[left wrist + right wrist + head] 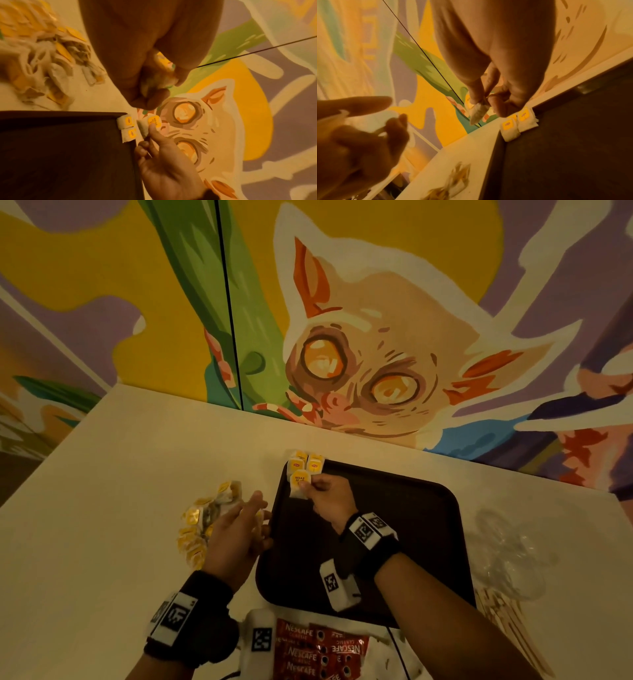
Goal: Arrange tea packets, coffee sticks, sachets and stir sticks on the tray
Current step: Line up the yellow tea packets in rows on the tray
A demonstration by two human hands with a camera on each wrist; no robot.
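A dark tray [411,508] lies on the pale table. Yellow-labelled tea packets [306,463] stand side by side in its far left corner. My right hand [310,486] pinches one more tea packet [300,481] just in front of them, above the tray corner. In the right wrist view this packet [477,113] hangs from finger and thumb. My left hand [255,508] hovers left of the tray, beside a loose pile of tea packets [202,522]. In the left wrist view its fingers curl round a tea packet [162,63].
Red Nescafe coffee sticks [308,648] lie at the near edge, below the tray. A crumpled clear plastic bag [507,553] and pale stir sticks [503,611] lie right of the tray. A painted wall rises directly behind the table.
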